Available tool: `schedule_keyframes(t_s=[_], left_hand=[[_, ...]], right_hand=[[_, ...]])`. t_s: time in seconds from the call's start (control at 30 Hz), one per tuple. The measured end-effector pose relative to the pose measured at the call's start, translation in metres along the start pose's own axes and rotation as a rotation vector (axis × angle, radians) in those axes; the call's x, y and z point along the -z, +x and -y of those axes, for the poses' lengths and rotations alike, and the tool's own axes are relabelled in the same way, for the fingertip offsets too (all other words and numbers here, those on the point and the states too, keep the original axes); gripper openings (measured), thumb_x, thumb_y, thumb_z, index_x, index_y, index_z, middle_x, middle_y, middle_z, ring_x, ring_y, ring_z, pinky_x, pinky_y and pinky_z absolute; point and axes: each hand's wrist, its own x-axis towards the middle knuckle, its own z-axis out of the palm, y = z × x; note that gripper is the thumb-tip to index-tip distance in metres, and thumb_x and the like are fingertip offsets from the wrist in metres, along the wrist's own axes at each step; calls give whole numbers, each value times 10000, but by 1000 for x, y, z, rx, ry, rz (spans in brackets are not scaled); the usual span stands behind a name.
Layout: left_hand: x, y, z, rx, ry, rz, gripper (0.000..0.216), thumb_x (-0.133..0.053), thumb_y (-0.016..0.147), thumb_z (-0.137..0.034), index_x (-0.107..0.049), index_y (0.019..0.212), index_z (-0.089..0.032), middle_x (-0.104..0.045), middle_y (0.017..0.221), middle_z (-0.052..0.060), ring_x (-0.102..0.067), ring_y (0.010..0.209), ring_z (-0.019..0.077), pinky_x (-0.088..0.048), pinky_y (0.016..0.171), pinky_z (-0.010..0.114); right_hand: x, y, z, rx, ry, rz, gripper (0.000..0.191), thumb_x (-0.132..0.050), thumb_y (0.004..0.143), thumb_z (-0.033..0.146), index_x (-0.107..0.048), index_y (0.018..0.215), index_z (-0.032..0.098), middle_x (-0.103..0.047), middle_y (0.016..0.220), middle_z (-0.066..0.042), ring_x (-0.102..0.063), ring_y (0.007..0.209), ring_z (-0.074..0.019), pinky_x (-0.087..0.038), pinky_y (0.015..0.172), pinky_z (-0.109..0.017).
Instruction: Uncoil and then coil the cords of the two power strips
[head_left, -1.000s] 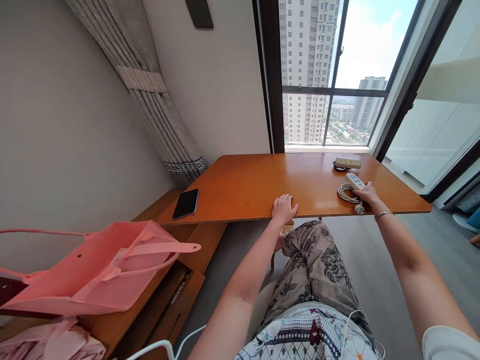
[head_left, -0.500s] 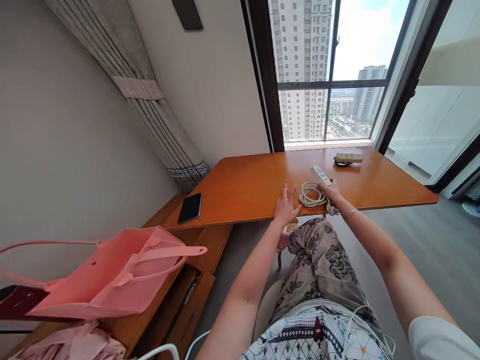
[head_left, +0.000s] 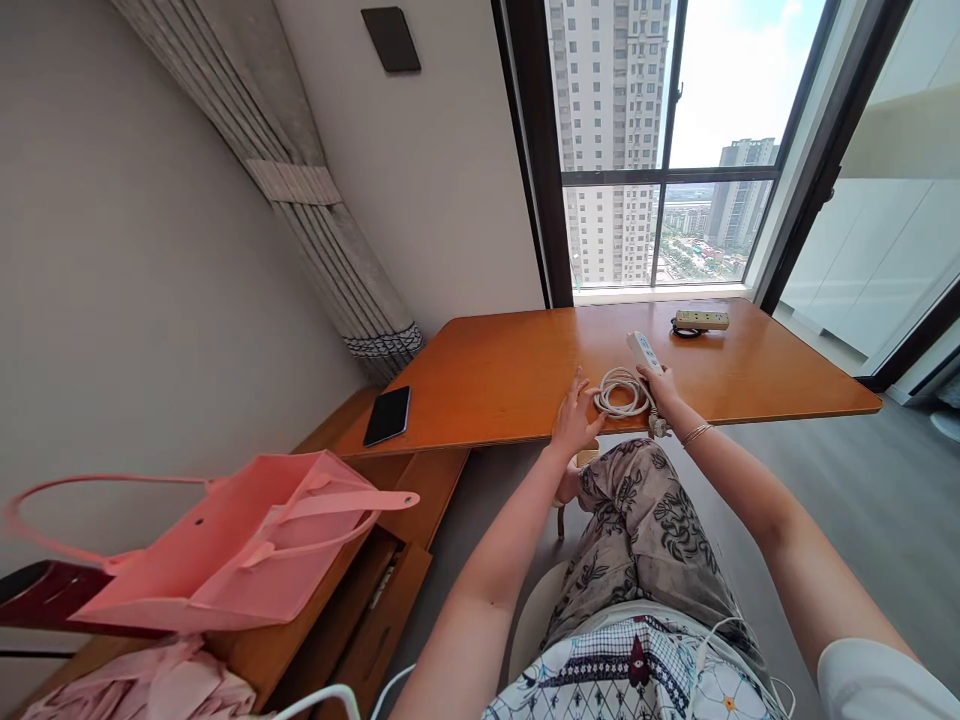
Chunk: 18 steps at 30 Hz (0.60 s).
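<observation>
My right hand (head_left: 660, 387) grips the near end of a white power strip (head_left: 643, 351) that rises tilted off the wooden table (head_left: 495, 375). Its coiled white cord (head_left: 619, 391) lies on the table just left of that hand, and the plug (head_left: 660, 428) hangs at the table's front edge. My left hand (head_left: 574, 420) rests at the front edge with fingers spread, its fingertips close to the coil.
A second beige power strip (head_left: 700, 320) lies at the table's far side by the window. A black phone (head_left: 388, 415) sits on the left corner. A pink tote bag (head_left: 232, 545) rests on a low wooden unit at left. My crossed legs are below the table.
My right hand has dragged the white power strip and its cord leftward to the table's middle and tilted the strip up. My left hand's fingers have spread open toward the coil.
</observation>
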Motion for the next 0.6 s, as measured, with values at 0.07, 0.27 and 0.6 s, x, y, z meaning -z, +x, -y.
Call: schedule_keyframes(t_s=[0.07, 0.27, 0.6], left_hand=[[-1, 0, 0, -20, 32, 2, 302, -577, 912, -267, -593, 1209, -219, -251, 1667, 118, -375, 1479, 256, -407, 1142, 444], [9, 6, 5, -153, 40, 41, 141, -545, 915, -234, -649, 1010, -238, -662, 1311, 78, -460, 1416, 237, -333, 1190, 447], [98, 44, 95, 403, -421, -583, 319, -332, 1057, -363, -330, 767, -231, -427, 652, -37, -505, 628, 121, -418, 621, 253]], right_hand=[[-2, 0, -1, -24, 44, 3, 466, -797, 709, 247, -421, 983, 268, -602, 730, 57, -581, 604, -118, -515, 482, -222], [0, 5, 0, -52, 155, -47, 431, -799, 730, 336, -406, 891, 263, -510, 615, 102, -512, 517, -91, -446, 428, -184], [81, 52, 51, 8, 206, -325, 367, -687, 809, 461, -389, 800, 248, -434, 598, 88, -415, 478, -69, -389, 393, -157]])
